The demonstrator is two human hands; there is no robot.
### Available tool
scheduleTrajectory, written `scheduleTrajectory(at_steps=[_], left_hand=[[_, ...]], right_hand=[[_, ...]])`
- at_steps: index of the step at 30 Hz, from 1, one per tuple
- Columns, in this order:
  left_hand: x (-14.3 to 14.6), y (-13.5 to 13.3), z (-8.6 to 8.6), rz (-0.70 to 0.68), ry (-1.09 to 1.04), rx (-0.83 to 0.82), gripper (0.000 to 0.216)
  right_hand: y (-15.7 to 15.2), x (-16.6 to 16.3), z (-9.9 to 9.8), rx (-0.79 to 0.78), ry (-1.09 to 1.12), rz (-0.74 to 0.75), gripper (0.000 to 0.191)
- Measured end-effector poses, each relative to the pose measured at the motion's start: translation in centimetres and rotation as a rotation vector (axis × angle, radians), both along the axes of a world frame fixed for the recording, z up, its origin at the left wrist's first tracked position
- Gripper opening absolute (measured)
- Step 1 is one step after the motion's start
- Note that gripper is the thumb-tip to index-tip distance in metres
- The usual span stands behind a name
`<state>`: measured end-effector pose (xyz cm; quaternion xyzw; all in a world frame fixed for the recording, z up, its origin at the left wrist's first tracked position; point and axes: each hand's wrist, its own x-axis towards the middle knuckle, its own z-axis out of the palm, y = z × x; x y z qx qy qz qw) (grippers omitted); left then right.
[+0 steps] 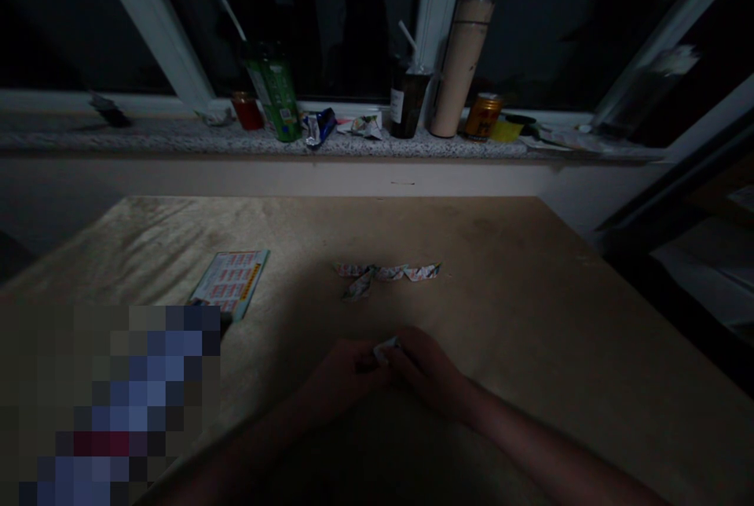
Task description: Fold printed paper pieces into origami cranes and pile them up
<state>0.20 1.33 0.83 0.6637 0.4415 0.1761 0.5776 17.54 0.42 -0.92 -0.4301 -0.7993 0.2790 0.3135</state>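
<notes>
Close together over the near middle of the table (pixel 500 294), my left hand (pixel 347 372) and my right hand (pixel 427 372) pinch a small whitish piece of paper (pixel 387 347) between them. The fingers of both are closed, and the dim light hides much of them. Just beyond lie several crumpled or folded printed paper strips (pixel 389 273), roughly in a row, with one piece angled toward me. To the left is a flat printed card or booklet (pixel 229 280) with red marks and a yellow band.
Along the granite windowsill (pixel 353 146) behind the table stand a green container (pixel 280 93), a dark cup with straw (pixel 408 101), a tall beige flask (pixel 463 66), a gold can (pixel 483 117) and a red jar (pixel 247 111). Blue and silver wrappers (pixel 320 127) lie between them. Pixelation covers the lower left.
</notes>
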Motion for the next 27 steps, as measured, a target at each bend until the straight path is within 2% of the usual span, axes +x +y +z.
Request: scheduleTrajectory(at_steps=[4, 9, 12, 16, 20, 24, 27], left_hand=[[0.1, -0.2, -0.1, 0.035, 0.056, 0.076, 0.02], [0.3, -0.3, 0.0, 0.039, 0.124, 0.139, 0.025], [0.1, -0.1, -0.2, 0.03, 0.111, 0.079, 0.027], [-0.3, 0.2, 0.0, -0.06, 0.002, -0.013, 0.026], [-0.5, 0.2, 0.2, -0.071, -0.052, -0.03, 0.024], [-0.4, 0.1, 0.0, -0.092, -0.074, 0.004, 0.022], [-0.4, -0.1, -0.4, -0.133, -0.044, 0.07, 0.02]], right_hand=[[0.0, 0.1, -0.2, -0.005, 0.04, 0.041, 0.032], [0.1, 0.2, 0.6, -0.168, 0.164, 0.095, 0.037], [0.2, 0.2, 0.8, -0.283, 0.255, 0.14, 0.038], [0.2, 0.0, 0.7, -0.406, 0.364, 0.16, 0.036], [-0.1, -0.4, 0.6, -0.51, 0.435, 0.135, 0.039], [-0.4, -0.7, 0.9, -0.417, 0.353, 0.082, 0.04], [-0.4, -0.7, 0.9, -0.326, 0.242, 0.103, 0.043]])
